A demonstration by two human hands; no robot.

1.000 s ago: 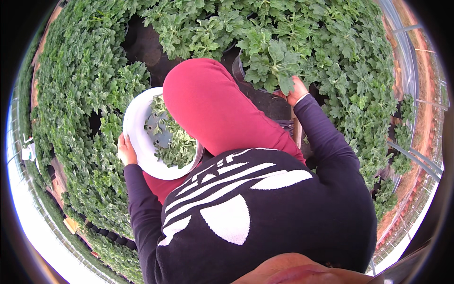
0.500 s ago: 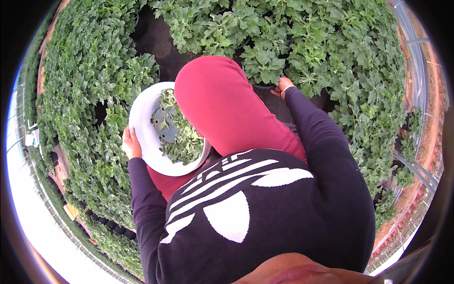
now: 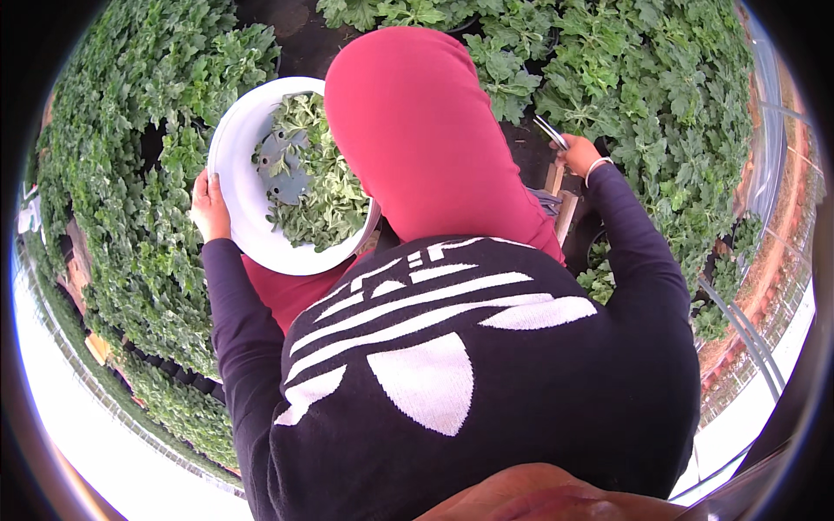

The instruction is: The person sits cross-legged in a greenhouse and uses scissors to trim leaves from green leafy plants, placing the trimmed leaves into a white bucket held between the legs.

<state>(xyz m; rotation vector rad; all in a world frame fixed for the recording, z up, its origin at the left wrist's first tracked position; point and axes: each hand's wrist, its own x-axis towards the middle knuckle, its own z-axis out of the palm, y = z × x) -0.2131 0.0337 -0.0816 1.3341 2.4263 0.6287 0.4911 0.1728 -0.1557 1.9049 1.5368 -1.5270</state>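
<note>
While the person crouches over the beds, the left hand grips the rim of a round white plastic bowl, fingers wrapped over its outer edge, thumb side toward the sleeve. Bowl sits tilted against the raised knee in red trousers, its opening turned up and toward the body, probably so that cut leaves stay in and the right side can reach it without a stretch.

Contents: a loose heap of pale green leafy cuttings, filling roughly the inner half; a patch of grey bottom with small holes shows through beside them.

Right hand, with a thin white bangle at the wrist, is closed around a slim metal tool, apparently small shears; the blades point up and away from the palm, toward the foliage. Whether the blades are parted I cannot tell.

Surroundings: dense rows of low green leafy plants on both sides, dark ground between them. Black long-sleeved top with a white printed figure fills the lower field. A small wooden piece stands just below the right hand, purpose unclear.
</note>
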